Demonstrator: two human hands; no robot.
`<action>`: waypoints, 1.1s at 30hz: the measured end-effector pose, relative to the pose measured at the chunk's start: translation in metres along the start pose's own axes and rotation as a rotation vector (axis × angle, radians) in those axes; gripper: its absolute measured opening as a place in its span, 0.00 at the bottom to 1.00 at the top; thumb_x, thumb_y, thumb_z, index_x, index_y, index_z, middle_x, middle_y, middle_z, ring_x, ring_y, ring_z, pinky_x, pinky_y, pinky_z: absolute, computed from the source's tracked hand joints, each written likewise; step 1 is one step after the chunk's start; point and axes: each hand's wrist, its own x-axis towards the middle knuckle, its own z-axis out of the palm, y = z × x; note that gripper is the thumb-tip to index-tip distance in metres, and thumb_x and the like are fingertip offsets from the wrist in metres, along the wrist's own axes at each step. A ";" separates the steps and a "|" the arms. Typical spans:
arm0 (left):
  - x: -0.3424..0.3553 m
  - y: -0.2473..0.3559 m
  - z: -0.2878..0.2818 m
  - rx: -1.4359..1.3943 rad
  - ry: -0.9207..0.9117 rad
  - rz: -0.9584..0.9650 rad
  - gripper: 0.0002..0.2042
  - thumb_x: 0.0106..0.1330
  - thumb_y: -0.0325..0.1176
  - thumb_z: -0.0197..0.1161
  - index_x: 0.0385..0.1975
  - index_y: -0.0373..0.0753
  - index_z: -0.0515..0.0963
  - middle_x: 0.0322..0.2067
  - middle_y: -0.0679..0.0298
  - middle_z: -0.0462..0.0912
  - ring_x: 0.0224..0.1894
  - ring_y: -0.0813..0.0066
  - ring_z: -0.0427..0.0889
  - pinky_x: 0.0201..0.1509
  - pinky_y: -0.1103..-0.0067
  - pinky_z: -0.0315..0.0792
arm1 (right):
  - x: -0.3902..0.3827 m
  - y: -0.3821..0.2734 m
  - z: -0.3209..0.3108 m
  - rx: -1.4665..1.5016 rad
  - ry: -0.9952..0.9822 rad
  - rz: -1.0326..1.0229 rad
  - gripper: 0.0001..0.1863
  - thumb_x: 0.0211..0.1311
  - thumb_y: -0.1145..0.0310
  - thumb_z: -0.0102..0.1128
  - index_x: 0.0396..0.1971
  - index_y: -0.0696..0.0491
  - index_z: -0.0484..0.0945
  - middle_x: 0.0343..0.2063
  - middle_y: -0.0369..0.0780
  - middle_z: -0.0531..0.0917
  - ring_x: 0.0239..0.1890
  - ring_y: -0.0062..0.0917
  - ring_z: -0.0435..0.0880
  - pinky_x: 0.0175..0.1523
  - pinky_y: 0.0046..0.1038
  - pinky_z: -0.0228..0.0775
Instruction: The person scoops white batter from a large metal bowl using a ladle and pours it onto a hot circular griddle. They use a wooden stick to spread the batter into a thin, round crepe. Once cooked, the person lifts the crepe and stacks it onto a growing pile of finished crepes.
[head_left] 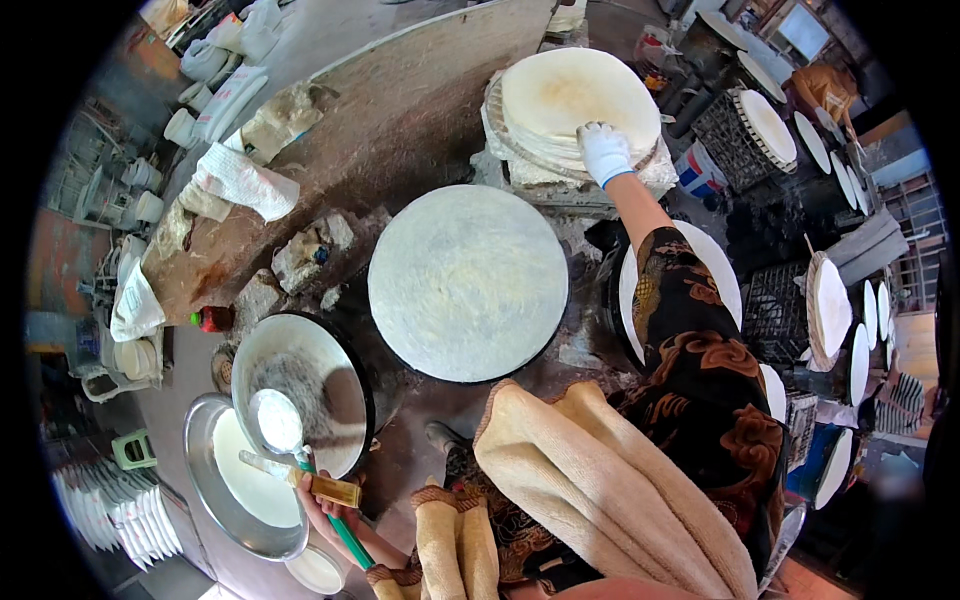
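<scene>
My left hand (335, 508) is closed around a scraper (335, 488) with a wooden handle and a pale blade. A ladle (277, 420) with a green handle lies in the same grip, its bowl coated in white. Both tools hang over a steel basin (205, 500) of white batter (245, 470) and a wide pan (325, 365). My right hand (605, 152), in a white glove, has its fingers bunched at the near edge of a stack of thin round flatbreads (575, 90). Between my hands sits a round griddle (468, 285), covered by a thin pale layer.
A second round griddle (705, 260) lies partly under my right sleeve. More round pale discs stand along the right, near black crates (735, 140). A low wall (420, 90) runs behind the griddle, with a white cloth (245, 180) over it. A red bottle (212, 319) stands left.
</scene>
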 end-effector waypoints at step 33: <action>0.053 0.309 -0.500 1.166 0.734 -0.005 0.12 0.63 0.37 0.51 0.28 0.32 0.72 0.15 0.60 0.72 0.13 0.70 0.71 0.16 0.74 0.67 | -0.419 -0.718 -0.300 0.510 -0.888 -1.034 0.17 0.64 0.64 0.43 0.41 0.58 0.78 0.37 0.54 0.81 0.42 0.46 0.81 0.49 0.41 0.72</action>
